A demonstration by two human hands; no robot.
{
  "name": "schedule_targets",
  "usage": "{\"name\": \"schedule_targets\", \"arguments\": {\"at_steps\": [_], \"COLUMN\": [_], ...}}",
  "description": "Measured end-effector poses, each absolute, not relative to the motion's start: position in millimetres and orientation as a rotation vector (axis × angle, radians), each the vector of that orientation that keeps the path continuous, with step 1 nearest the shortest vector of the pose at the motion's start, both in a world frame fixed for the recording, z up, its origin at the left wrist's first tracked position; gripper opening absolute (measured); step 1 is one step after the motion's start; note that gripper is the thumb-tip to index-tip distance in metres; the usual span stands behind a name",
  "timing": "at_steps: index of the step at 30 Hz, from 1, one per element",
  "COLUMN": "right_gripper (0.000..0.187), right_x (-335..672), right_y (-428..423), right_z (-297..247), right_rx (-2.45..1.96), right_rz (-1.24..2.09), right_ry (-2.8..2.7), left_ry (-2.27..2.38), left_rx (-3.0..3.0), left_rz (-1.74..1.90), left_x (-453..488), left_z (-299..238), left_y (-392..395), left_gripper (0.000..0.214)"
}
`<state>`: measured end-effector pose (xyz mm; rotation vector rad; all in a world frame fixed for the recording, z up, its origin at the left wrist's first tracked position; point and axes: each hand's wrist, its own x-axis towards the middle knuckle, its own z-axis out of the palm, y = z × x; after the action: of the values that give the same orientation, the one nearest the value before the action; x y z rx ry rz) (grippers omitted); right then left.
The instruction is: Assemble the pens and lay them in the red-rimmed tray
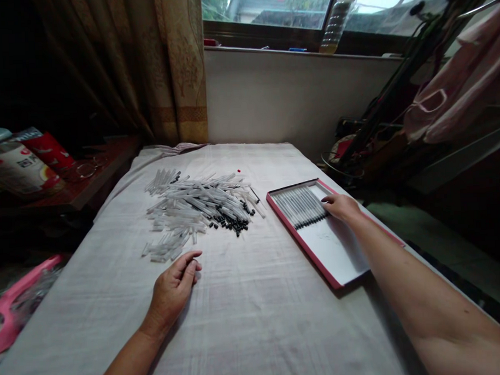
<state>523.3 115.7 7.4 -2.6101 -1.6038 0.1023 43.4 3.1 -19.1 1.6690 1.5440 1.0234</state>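
Note:
My right hand [341, 206] reaches into a shallow red-edged box [313, 258]. Its fingers are pinched at the end of a row of clear pens with black caps [300, 206], apparently on the last pen, which the hand mostly hides. The pens lie side by side in the far part of the box. My left hand [173, 283] rests on the cloth with its fingers curled in and nothing visible in them. Just beyond it lies a loose pile of clear pen barrels [193, 200], with small black caps [235, 221] scattered at its near right side.
A pale checked cloth [246, 319] covers the table. One small red piece [239, 171] lies behind the pile. At left, a jar [19, 168] stands on a dark side table. A plastic bottle [338, 23] is on the windowsill, and pink cloth [447, 87] hangs at right.

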Motion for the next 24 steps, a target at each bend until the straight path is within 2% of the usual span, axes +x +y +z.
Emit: {"name": "schedule_targets", "arguments": {"at_steps": [11, 16, 20, 24], "right_gripper": [0.043, 0.035, 0.028, 0.026], "right_x": [497, 442, 372, 308], "right_y": [109, 105, 103, 96], "right_z": [19, 44, 55, 49], "right_rx": [-2.612, -2.266, -1.951, -1.846], "right_rz": [0.020, -0.169, -0.096, 0.020], "right_ry": [-1.571, -1.712, -1.976, -2.219], "left_ry": [1.466, 1.421, 1.382, 1.343], "left_rx": [1.504, 1.418, 1.335, 1.345], "left_rz": [1.144, 1.166, 1.167, 1.184], "left_x": [46, 46, 44, 43], "left_z": [-15, -18, -18, -19], "left_y": [3, 4, 4, 4], "left_gripper": [0.036, 0.042, 0.048, 0.046]}}
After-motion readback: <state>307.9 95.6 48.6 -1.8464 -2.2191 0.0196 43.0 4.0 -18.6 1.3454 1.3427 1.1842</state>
